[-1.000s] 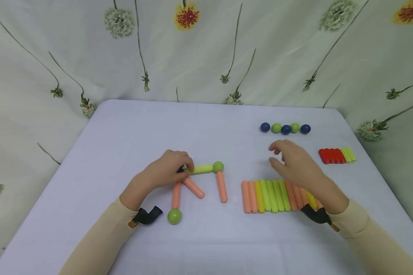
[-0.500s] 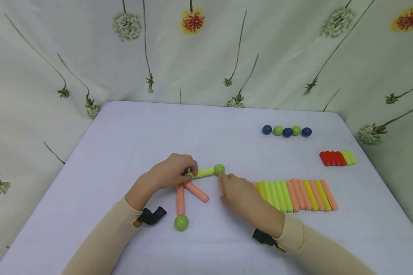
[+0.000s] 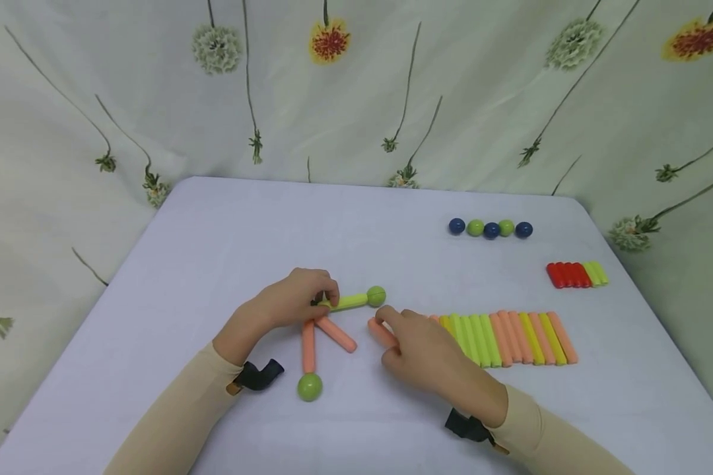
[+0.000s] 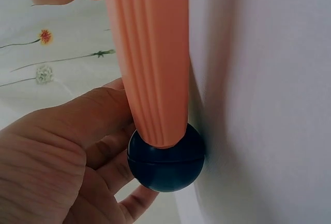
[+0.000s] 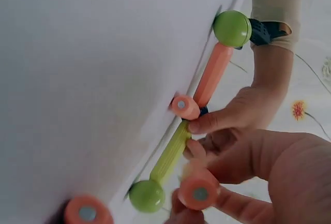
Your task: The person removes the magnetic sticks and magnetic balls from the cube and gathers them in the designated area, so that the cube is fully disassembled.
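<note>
My left hand [image 3: 297, 297] grips a dark blue ball [image 4: 165, 162], mostly hidden by the fingers in the head view. From that ball run a yellow-green stick [image 3: 350, 302] and two salmon sticks [image 3: 308, 346]. A green ball [image 3: 376, 296] caps the yellow-green stick's far end; another green ball [image 3: 310, 386] sits at the near end of one salmon stick. Between thumb and fingers, my right hand [image 3: 418, 349] pinches a separate salmon stick [image 3: 383, 333], tilted and a little apart from the upper green ball. Its metal-tipped end [image 5: 199, 193] faces the right wrist camera.
Right of my right hand lies a row of salmon, yellow and yellow-green sticks [image 3: 511, 338], partly covered by that hand. Farther back are several blue and green balls [image 3: 491, 229] in a line. Short red sticks [image 3: 568, 275] and yellow-green ones [image 3: 595, 273] lie at far right.
My right hand came left from above the stick row and took hold of the salmon stick under the upper green ball. That stick is now tilted and off the ball. My left hand stays put.
</note>
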Tool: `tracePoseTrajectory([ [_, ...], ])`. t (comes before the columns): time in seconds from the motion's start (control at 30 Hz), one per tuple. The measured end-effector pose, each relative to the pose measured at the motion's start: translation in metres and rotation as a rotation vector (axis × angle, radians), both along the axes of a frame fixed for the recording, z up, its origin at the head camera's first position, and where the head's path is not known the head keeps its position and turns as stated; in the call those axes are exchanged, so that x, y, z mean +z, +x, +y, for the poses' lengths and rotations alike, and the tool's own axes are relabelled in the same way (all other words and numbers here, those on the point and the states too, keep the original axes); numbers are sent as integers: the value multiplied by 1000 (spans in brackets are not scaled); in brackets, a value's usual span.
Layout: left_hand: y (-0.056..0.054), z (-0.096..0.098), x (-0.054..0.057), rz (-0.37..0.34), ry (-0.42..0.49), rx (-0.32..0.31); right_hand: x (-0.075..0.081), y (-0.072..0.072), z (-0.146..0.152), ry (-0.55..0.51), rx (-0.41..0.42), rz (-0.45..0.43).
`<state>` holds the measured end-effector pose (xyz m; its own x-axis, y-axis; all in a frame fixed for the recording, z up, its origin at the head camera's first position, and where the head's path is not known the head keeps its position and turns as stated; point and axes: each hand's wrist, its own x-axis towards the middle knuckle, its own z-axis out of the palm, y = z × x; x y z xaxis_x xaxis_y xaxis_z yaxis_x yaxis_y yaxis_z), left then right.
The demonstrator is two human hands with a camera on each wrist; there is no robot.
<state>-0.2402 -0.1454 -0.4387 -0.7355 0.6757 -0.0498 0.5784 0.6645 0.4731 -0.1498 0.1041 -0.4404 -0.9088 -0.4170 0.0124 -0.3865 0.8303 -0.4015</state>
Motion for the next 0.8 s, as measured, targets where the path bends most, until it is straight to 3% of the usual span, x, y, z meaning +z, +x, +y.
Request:
tracePoseTrajectory([
  [0.3, -3, -1, -5, -3, 1, -24, 10, -6, 64, -202, -187, 7],
  [0.53, -2, 0, -5, -30, 25, -41, 10, -8, 130, -164, -360, 44],
  [0.8, -5, 0, -8, -44, 43, -50, 8, -3, 185, -113, -494, 37],
])
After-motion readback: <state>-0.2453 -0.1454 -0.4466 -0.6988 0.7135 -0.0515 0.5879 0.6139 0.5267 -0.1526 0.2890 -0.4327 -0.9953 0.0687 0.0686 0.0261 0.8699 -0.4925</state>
